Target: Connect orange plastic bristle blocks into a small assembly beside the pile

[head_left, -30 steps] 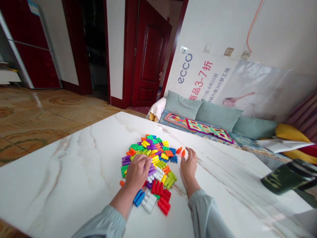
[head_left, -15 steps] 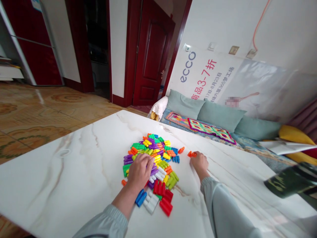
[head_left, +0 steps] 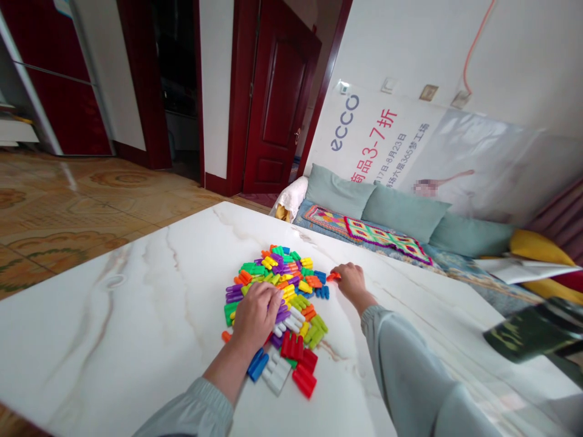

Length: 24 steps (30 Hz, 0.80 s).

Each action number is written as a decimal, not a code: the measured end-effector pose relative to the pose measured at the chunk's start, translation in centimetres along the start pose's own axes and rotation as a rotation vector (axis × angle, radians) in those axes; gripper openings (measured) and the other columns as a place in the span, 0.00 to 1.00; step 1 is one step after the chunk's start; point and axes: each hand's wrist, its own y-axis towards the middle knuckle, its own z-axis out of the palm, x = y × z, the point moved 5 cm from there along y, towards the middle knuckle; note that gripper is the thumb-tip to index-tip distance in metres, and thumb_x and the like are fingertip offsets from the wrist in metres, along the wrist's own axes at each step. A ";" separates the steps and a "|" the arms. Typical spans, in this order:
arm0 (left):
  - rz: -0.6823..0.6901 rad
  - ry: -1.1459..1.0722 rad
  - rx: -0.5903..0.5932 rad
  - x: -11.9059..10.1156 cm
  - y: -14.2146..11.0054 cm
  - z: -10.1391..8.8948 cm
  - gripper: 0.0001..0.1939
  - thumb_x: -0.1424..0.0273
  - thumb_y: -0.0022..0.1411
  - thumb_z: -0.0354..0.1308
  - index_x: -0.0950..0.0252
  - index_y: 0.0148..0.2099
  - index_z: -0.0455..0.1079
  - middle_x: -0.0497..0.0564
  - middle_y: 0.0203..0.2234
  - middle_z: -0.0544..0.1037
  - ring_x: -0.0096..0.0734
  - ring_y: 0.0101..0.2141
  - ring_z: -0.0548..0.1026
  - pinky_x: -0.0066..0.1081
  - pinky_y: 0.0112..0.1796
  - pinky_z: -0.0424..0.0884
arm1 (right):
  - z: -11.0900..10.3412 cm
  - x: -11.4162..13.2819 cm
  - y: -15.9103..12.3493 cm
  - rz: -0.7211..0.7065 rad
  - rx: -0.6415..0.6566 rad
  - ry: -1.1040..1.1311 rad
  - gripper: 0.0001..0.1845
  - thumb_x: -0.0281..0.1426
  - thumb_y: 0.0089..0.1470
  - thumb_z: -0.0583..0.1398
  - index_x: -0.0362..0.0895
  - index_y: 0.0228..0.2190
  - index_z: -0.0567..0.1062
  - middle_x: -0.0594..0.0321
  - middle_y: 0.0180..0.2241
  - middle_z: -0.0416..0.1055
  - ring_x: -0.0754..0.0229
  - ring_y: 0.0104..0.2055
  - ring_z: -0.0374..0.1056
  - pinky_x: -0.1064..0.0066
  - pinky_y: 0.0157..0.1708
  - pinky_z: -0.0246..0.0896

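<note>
A heap of colourful plastic building pieces [head_left: 292, 347], shaped like short rows of joined rounded pegs, lies on the white marbled table [head_left: 150, 328]. My left hand [head_left: 259, 306] rests over the left middle of this heap. Its fingers are curled down and whatever they grip is hidden beneath them. Just right of the heap, my right hand [head_left: 350, 280] pinches a small orange plastic piece [head_left: 334, 276] at its fingertips, low over the tabletop. Near it, at the heap's edge, lie a blue piece [head_left: 322, 292] and an orange piece [head_left: 314, 281].
A camouflage-patterned bottle [head_left: 531, 334] stands at the table's right side. Beyond the table is a couch with grey-green cushions [head_left: 410, 209] and a crocheted mat [head_left: 387, 241]. A dark red door [head_left: 282, 109] stands ajar at the back.
My right hand has moved left toward the heap, to where a separate orange piece lay. Only one orange piece now shows at its fingertips. My left hand has stayed put.
</note>
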 end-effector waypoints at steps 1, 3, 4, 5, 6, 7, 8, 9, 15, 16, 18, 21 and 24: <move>0.004 0.000 -0.001 0.0 0.0 0.0 0.16 0.68 0.71 0.46 0.63 0.34 0.72 0.53 0.33 0.76 0.36 0.39 0.73 0.37 0.42 0.71 | -0.1 0.0 -0.1 -0.002 0.004 -0.012 0.15 0.25 0.57 0.57 0.51 0.40 0.80 0.60 0.42 0.77 0.54 0.49 0.63 0.63 0.50 0.47; 0.012 0.000 -0.009 0.0 0.0 0.0 0.16 0.67 0.71 0.46 0.63 0.35 0.72 0.52 0.33 0.76 0.36 0.39 0.73 0.37 0.42 0.71 | -0.3 0.1 -0.4 -0.004 0.013 -0.031 0.15 0.25 0.57 0.57 0.51 0.39 0.80 0.59 0.41 0.77 0.54 0.49 0.64 0.62 0.50 0.46; 0.015 0.000 -0.013 0.0 -0.1 0.0 0.15 0.67 0.70 0.46 0.63 0.35 0.72 0.52 0.33 0.76 0.36 0.39 0.73 0.37 0.43 0.71 | -0.3 0.2 -0.5 -0.006 0.020 -0.037 0.15 0.25 0.56 0.57 0.50 0.39 0.80 0.58 0.40 0.77 0.53 0.48 0.64 0.62 0.50 0.46; 0.017 -0.001 -0.016 0.1 -0.1 0.1 0.15 0.67 0.70 0.46 0.63 0.35 0.72 0.52 0.33 0.76 0.36 0.39 0.73 0.37 0.43 0.71 | -0.4 0.3 -0.6 -0.007 0.025 -0.042 0.14 0.25 0.56 0.57 0.50 0.39 0.80 0.58 0.40 0.77 0.53 0.48 0.64 0.61 0.50 0.45; 0.018 -0.003 -0.018 0.2 -0.1 0.1 0.15 0.68 0.70 0.46 0.63 0.35 0.72 0.52 0.34 0.76 0.36 0.39 0.73 0.37 0.43 0.71 | -0.4 0.5 -0.7 -0.010 0.029 -0.043 0.14 0.25 0.56 0.58 0.50 0.39 0.80 0.58 0.39 0.77 0.53 0.48 0.64 0.61 0.51 0.45; 0.017 -0.006 -0.016 0.3 -0.1 0.2 0.15 0.68 0.70 0.46 0.63 0.36 0.72 0.52 0.34 0.76 0.36 0.40 0.73 0.37 0.43 0.71 | -0.5 0.6 -0.8 -0.011 0.030 -0.043 0.13 0.25 0.55 0.59 0.51 0.39 0.80 0.59 0.39 0.77 0.53 0.48 0.64 0.61 0.51 0.44; 0.017 -0.008 -0.015 0.4 -0.2 0.2 0.15 0.68 0.70 0.46 0.63 0.36 0.72 0.52 0.33 0.76 0.36 0.40 0.73 0.37 0.44 0.71 | -0.6 0.7 -0.9 -0.011 0.026 -0.041 0.13 0.26 0.54 0.60 0.51 0.40 0.80 0.59 0.40 0.77 0.54 0.49 0.64 0.61 0.53 0.44; 0.017 -0.010 -0.012 0.5 -0.2 0.3 0.15 0.68 0.70 0.46 0.63 0.36 0.72 0.52 0.33 0.76 0.36 0.40 0.73 0.37 0.44 0.71 | -0.7 0.8 -1.1 -0.008 0.017 -0.036 0.15 0.26 0.54 0.61 0.52 0.42 0.79 0.60 0.42 0.76 0.54 0.50 0.63 0.61 0.54 0.43; 0.009 -0.008 -0.009 0.4 -0.2 0.2 0.15 0.68 0.70 0.46 0.63 0.35 0.71 0.52 0.33 0.75 0.37 0.40 0.72 0.37 0.44 0.70 | -1.3 -1.9 -3.1 0.179 -0.078 0.003 0.27 0.29 0.52 0.60 0.50 0.55 0.69 0.58 0.56 0.66 0.52 0.56 0.60 0.61 0.54 0.49; 0.006 -0.008 -0.006 0.4 -0.2 0.2 0.15 0.68 0.70 0.46 0.63 0.35 0.71 0.52 0.33 0.75 0.37 0.40 0.72 0.38 0.44 0.70 | -1.1 -2.6 -3.5 0.235 -0.084 0.008 0.26 0.29 0.53 0.59 0.49 0.55 0.70 0.56 0.56 0.66 0.50 0.55 0.60 0.60 0.52 0.52; -0.001 -0.010 0.001 0.4 -0.2 0.3 0.14 0.68 0.70 0.47 0.63 0.35 0.71 0.52 0.34 0.76 0.37 0.40 0.72 0.38 0.44 0.70 | -0.4 -3.6 -4.2 0.333 -0.079 0.024 0.25 0.33 0.53 0.59 0.46 0.54 0.70 0.52 0.54 0.67 0.47 0.55 0.61 0.60 0.48 0.57; -0.003 -0.008 0.007 0.4 -0.2 0.3 0.14 0.68 0.70 0.47 0.63 0.35 0.72 0.52 0.34 0.76 0.37 0.41 0.73 0.37 0.44 0.70 | 1.1 -4.4 -4.7 0.426 -0.058 0.073 0.26 0.40 0.55 0.58 0.44 0.54 0.70 0.51 0.50 0.68 0.48 0.50 0.66 0.64 0.40 0.61; 0.001 0.006 0.012 0.4 -0.1 0.2 0.15 0.68 0.70 0.46 0.63 0.35 0.72 0.53 0.34 0.76 0.37 0.40 0.73 0.37 0.44 0.70 | 2.2 -4.5 -5.0 0.466 -0.048 0.133 0.20 0.38 0.60 0.53 0.45 0.51 0.71 0.53 0.47 0.70 0.54 0.43 0.70 0.69 0.34 0.60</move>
